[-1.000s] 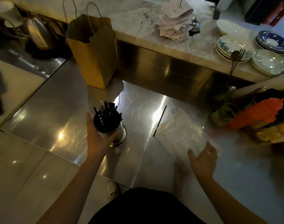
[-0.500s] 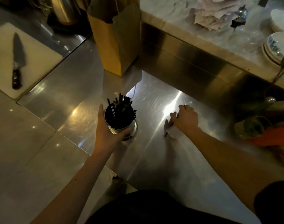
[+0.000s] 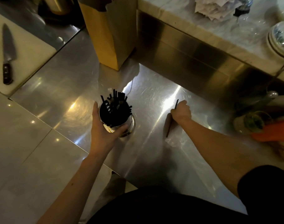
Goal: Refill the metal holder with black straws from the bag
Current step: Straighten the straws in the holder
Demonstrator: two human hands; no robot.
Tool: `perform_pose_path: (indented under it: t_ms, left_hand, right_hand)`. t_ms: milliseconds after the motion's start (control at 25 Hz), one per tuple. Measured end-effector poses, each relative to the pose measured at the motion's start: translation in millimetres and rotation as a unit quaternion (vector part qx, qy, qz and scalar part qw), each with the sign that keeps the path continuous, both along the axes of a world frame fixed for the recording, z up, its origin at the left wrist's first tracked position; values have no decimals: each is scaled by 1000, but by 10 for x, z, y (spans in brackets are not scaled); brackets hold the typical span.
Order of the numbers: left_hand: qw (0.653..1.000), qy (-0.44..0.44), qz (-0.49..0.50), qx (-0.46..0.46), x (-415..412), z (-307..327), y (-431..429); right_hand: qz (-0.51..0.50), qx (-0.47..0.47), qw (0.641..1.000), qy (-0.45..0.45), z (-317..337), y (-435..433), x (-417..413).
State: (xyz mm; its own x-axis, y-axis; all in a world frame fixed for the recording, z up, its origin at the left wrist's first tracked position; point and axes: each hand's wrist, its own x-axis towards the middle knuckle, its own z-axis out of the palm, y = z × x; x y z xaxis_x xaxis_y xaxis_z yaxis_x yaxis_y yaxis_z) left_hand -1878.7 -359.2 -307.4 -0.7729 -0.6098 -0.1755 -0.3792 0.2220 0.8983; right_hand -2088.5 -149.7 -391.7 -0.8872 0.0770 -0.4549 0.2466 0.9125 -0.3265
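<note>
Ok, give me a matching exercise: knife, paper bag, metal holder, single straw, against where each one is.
1 knife
2 brown paper bag
3 metal holder
4 single black straw

A gripped by the right hand
B held by the left hand
C lying on the white cutting board
D standing upright on the steel counter

Pairs: 1-C, 2-D, 3-B, 4-A

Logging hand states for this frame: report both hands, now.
Left hand: fingers curled round the metal holder, holding it.
Right hand: closed, gripping a black straw.
</note>
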Motion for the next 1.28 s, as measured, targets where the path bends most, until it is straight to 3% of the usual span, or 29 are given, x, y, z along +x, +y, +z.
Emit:
perform_pose_path:
  t_ms: [160, 240, 360, 480, 560, 680, 800, 880, 1080, 1280]
  left_hand:
    - [1000, -11, 1, 9, 31, -7, -3]
    - [1000, -12, -7, -3, 43, 14, -20]
    - [999, 8, -20, -30, 67, 60, -131]
    - [999, 18, -41, -10, 111, 103, -286]
    - [998, 22, -50, 7, 140, 121, -348]
    - [996, 34, -76, 17, 199, 141, -468]
    - [994, 42, -101, 29, 228, 133, -576]
    - [991, 46, -123, 36, 220, 127, -634]
    - [978, 48, -205, 12, 118, 130, -724]
    - [973, 47, -227, 2, 74, 120, -772]
  right_hand:
    - [-42, -139, 989, -9, 108, 18, -60]
    - [-71, -262, 962, -18, 362, -23, 18]
    - [-70, -406, 909, 71, 983, -118, 306]
    - [-52, -483, 854, 188, 1694, -234, 714]
    - [-52, -526, 820, 219, 2018, -295, 932]
    - [-4, -518, 825, 226, 2168, -537, 1238]
    - [90, -388, 887, 232, 1968, -842, 1443]
    - [121, -325, 907, 240, 1820, -1004, 1529]
    - [71, -322, 903, 275, 1639, -1199, 1648]
    - [-27, -327, 900, 288, 1496, -1047, 1721]
